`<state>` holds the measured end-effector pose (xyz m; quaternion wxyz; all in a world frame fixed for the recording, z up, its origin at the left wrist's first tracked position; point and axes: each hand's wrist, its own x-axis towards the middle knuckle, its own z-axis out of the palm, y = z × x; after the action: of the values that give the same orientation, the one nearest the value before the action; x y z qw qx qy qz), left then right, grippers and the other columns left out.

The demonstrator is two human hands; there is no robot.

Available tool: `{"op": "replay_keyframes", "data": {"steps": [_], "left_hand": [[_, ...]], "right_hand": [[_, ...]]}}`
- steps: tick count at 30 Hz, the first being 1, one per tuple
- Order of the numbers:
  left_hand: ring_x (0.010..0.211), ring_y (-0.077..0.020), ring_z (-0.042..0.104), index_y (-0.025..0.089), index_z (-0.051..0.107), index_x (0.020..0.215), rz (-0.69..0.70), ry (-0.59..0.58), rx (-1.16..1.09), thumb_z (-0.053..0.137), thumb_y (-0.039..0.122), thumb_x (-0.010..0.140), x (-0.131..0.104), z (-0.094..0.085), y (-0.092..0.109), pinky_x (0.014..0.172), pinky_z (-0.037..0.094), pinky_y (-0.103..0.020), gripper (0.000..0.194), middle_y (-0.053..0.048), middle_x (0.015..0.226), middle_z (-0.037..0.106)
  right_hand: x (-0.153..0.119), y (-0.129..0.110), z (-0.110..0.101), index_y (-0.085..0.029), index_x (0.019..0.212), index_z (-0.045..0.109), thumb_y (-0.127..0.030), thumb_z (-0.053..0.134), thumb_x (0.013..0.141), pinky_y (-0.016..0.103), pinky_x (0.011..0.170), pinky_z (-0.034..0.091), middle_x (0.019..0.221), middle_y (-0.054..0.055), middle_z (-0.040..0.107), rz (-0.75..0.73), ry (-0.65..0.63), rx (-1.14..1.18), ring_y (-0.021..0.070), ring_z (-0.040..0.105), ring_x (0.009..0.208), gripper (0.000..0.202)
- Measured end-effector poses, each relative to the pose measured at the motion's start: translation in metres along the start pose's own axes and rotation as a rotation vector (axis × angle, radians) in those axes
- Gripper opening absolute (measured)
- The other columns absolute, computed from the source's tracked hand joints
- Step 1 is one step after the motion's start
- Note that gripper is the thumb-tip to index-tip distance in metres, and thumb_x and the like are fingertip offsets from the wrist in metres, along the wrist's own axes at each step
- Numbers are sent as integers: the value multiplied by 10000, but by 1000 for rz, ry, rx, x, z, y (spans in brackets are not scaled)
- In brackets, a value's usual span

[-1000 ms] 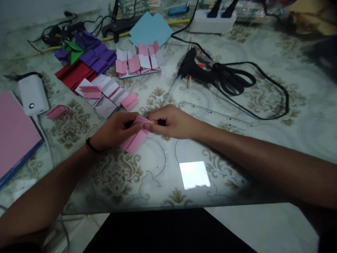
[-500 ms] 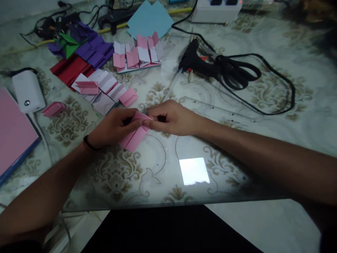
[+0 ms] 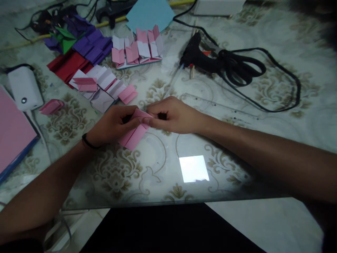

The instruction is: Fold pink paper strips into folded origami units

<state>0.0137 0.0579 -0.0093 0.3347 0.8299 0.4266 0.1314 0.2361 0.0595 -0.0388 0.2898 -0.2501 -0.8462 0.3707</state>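
Note:
A creased pink paper is held between both hands near the middle of the table. My left hand is closed on its left and upper side, thumb lying on top. My right hand pinches the paper's right corner, its thumb tip close to the left thumb. Just beyond my left hand lie white and pink folded pieces, with a small pink folded piece at their right end. Another small pink piece rests farther left. The undersides of the fingers are hidden.
A black glue gun with a coiled cord lies beyond my right hand, near a clear ruler. Pink and white folded strips, blue paper, purple and red folded paper lie behind. A white power bank is left.
The camera view has shifted slightly, moving the far objects up in the picture. Both hands keep their hold on the pink paper, with hardly any movement.

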Motion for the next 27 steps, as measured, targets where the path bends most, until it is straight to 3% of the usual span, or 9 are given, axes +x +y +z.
{"op": "replay_keyframes", "data": {"steps": [8, 27], "left_hand": [[595, -117, 452, 153, 689, 783, -10, -1, -9, 584, 471, 914, 0, 1, -3, 536, 321, -240, 359, 28, 610, 527], [562, -105, 380, 156, 608, 690, -20, 3, -23, 596, 431, 909, 0, 1, 1, 528, 280, -253, 352, 43, 571, 414]], "right_hand": [[0, -1, 0, -167, 646, 425, -462, 488, 1035, 207, 542, 289, 591, -55, 402, 4, -3, 4, 67, 366, 560, 492], [0, -2, 0, -172, 640, 421, -477, 492, 1030, 220, 539, 279, 587, -53, 407, 29, -5, 2, 71, 357, 557, 501]]}}
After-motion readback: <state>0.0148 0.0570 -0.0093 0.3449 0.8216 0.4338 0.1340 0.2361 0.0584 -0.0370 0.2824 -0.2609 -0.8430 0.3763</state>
